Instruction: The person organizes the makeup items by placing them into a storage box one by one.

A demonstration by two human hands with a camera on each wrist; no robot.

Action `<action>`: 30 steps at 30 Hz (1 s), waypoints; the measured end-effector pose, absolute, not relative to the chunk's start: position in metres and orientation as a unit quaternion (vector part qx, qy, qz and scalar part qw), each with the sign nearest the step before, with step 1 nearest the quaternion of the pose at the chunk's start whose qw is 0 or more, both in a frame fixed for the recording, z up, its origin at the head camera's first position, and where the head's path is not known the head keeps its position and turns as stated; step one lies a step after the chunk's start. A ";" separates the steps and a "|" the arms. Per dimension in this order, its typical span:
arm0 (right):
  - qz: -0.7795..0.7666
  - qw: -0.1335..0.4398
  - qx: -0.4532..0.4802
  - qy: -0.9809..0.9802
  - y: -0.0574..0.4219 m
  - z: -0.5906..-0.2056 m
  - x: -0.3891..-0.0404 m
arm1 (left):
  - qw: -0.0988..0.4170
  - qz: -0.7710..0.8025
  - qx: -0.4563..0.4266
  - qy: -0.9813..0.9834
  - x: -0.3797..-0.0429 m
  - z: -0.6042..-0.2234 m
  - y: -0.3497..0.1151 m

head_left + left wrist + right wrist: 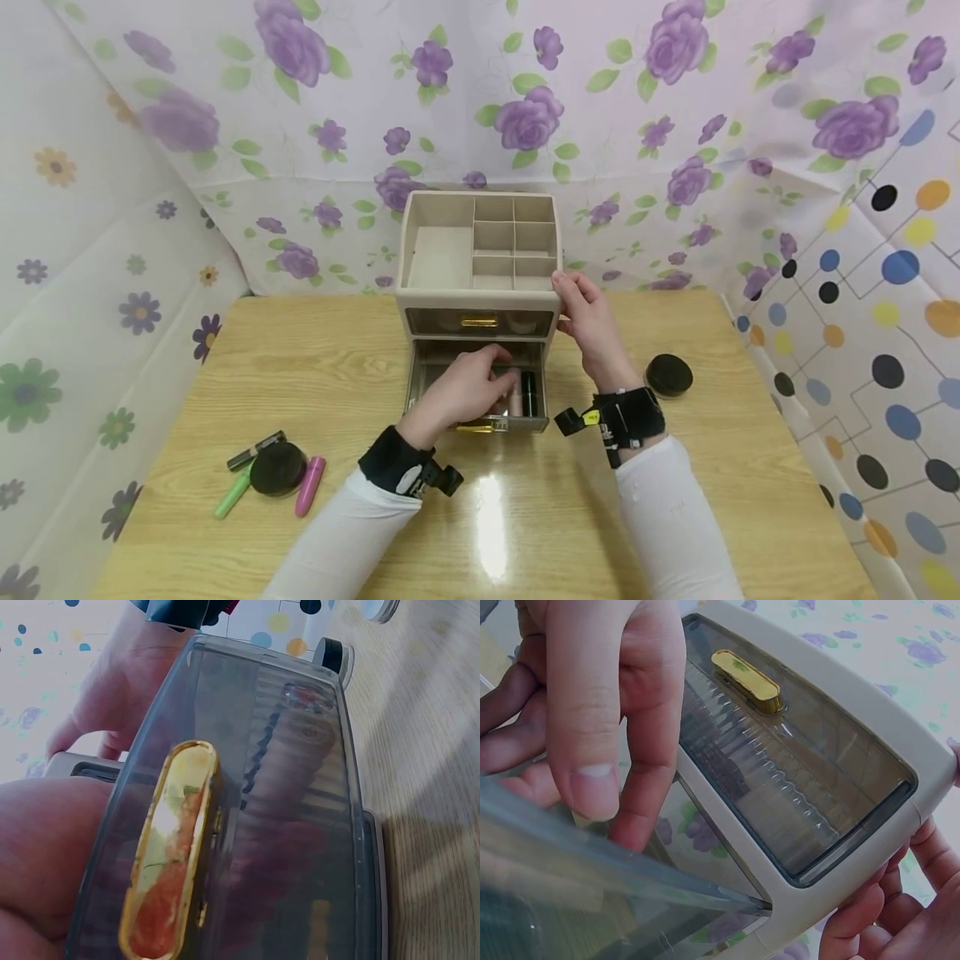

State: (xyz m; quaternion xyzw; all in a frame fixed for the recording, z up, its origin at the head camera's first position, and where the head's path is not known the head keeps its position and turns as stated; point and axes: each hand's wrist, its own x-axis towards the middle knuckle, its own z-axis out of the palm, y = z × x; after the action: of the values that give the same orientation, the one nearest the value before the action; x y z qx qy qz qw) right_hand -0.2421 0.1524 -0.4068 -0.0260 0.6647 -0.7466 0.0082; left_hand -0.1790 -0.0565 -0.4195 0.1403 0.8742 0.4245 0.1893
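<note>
A beige cosmetics organizer (480, 297) stands near the middle back of the table. Its lower clear drawer (536, 426) is pulled out, while the upper drawer (431, 323) sits closed. My left hand (467, 385) reaches down into the lower drawer, fingers loosely bent; the right wrist view shows its thumb and fingers pointing down with nothing seen between them. Beside those fingers lie a pale pink tube (515, 400) and a black tube (529, 393). With thumb at the top front corner and fingers along the side, my right hand (592, 325) holds the organizer.
Left on the table lie a round black case (277, 468), a green tube (233, 494), a pink tube (310, 487) and a slim dark tube (257, 450). Another round black case (669, 375) is at the right. Patterned cloth (480, 92) hangs behind and along both sides.
</note>
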 end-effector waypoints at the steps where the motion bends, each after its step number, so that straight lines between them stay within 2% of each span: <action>1: -0.746 0.009 -0.025 0.665 0.153 -0.407 -0.242 | 0.186 0.421 0.142 0.876 -0.179 -0.419 -0.057; 6: -0.745 0.011 -0.021 0.666 0.153 -0.406 -0.243 | 0.169 0.413 0.144 0.883 -0.178 -0.418 -0.060; 23: -0.745 0.006 -0.020 0.666 0.153 -0.406 -0.244 | 0.057 0.476 0.160 0.863 -0.164 -0.418 -0.090; 30: -0.734 0.004 -0.014 0.679 0.152 -0.402 -0.240 | 0.020 0.545 0.145 0.826 -0.137 -0.416 -0.124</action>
State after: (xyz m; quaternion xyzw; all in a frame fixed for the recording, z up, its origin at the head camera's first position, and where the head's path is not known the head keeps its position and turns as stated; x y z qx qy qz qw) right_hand -0.2402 0.1524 -0.4017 -0.0143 0.6790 -0.7340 0.0042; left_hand -0.1374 -0.1238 -0.4161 0.1451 0.8258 0.5446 0.0197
